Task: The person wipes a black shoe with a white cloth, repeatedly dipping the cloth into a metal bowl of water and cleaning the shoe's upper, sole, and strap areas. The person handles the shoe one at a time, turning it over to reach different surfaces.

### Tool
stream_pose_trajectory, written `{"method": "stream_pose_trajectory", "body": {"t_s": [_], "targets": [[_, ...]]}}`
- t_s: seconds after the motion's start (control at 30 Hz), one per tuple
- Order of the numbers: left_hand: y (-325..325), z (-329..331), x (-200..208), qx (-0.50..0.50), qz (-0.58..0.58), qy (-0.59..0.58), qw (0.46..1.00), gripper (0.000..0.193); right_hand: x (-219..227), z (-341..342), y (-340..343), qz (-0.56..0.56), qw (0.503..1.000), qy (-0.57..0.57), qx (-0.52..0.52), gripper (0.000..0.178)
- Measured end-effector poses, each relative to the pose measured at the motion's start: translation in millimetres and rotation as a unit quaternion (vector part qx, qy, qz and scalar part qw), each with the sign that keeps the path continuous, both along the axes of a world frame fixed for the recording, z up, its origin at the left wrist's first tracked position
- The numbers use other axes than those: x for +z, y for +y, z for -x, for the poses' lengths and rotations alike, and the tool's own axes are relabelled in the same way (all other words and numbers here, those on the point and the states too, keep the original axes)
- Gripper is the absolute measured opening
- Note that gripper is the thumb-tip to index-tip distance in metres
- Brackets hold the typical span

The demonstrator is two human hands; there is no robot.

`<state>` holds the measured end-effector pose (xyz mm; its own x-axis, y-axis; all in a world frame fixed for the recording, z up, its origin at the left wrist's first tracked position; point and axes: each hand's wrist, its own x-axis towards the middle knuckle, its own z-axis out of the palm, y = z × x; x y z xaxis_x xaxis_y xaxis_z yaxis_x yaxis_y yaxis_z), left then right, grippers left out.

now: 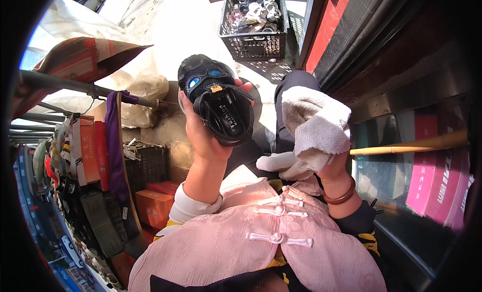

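My left hand (205,136) holds up a small black sandal (216,99), its toe pointing away and its open inside facing me. Two shiny blue oval patches sit on its toe, a yellow-orange piece marks the middle, and a strap loops at the side. My right hand (333,167) is bunched in a whitish terry cloth (319,124) that covers most of its fingers. White finger-like ends of fabric hang from the cloth's left side. The cloth and the sandal are apart.
A black plastic crate (253,45) of light-coloured shoes stands ahead. Shoeboxes (153,207) and a rack with a metal rail (60,81) are at left. On the right, a bamboo pole (411,143) crosses before glass with pink boxes (437,179) behind it.
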<state>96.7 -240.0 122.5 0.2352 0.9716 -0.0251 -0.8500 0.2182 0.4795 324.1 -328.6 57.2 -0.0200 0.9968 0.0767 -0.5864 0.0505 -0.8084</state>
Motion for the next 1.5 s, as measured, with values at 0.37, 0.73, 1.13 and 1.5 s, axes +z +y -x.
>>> {"method": "stream_pose_trajectory", "body": {"t_s": [0.37,0.73,1.13,1.5], "targets": [[14,-9,-5,0.031,0.069,0.085,0.994,0.083,72,56,13,-0.261,0.859,-0.439,0.022,0.065],[4,-8,-15,0.001,-0.069,0.110,0.992,0.078,76,66,17,-0.220,0.822,-0.520,-0.074,0.061],[-18,-21,-27,-0.010,0.005,0.163,0.987,0.080,64,74,36,-0.202,0.856,-0.462,-0.118,0.039],[-2,-20,-28,-0.068,-0.012,0.127,0.989,0.072,54,63,7,-0.140,0.855,-0.495,-0.059,0.068]]}}
